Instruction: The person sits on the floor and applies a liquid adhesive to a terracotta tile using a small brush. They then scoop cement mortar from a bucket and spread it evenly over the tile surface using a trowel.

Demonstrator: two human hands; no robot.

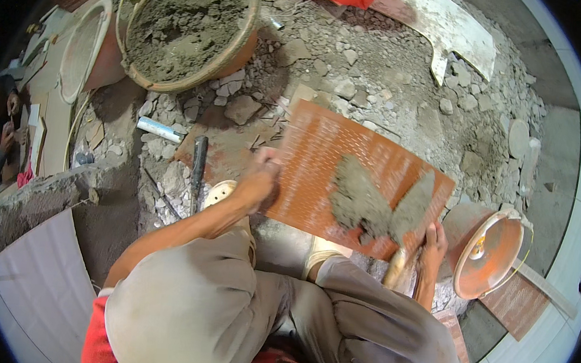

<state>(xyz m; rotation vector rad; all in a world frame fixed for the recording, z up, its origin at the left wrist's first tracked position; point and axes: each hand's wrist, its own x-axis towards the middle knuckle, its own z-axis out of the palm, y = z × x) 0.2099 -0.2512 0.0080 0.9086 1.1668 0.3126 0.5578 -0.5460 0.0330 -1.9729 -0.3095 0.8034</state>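
Note:
A reddish-brown tile (313, 159) with a ribbed underside faces up, tilted above the rubble in front of my knees. My left hand (258, 179) is closed on its left edge, slightly blurred. At the tile's near right corner, my right hand (431, 255) is closed on the edge. A grey mound of wet mortar (359, 195) sits on the tile right of its middle. Beside the mound lies a mortar-coated trowel (413, 206), its wooden handle pointing toward me, close by my right hand. Whether my right hand also holds that handle, I cannot tell.
A large bucket (248, 48) of mortar stands far left beside another bucket (106, 47). An orange bucket (465, 263) lies tipped at right. Broken rubble (381, 72) covers the ground. A black-handled tool (199, 167) lies near my left foot. Another person's hand (9, 135) shows far left.

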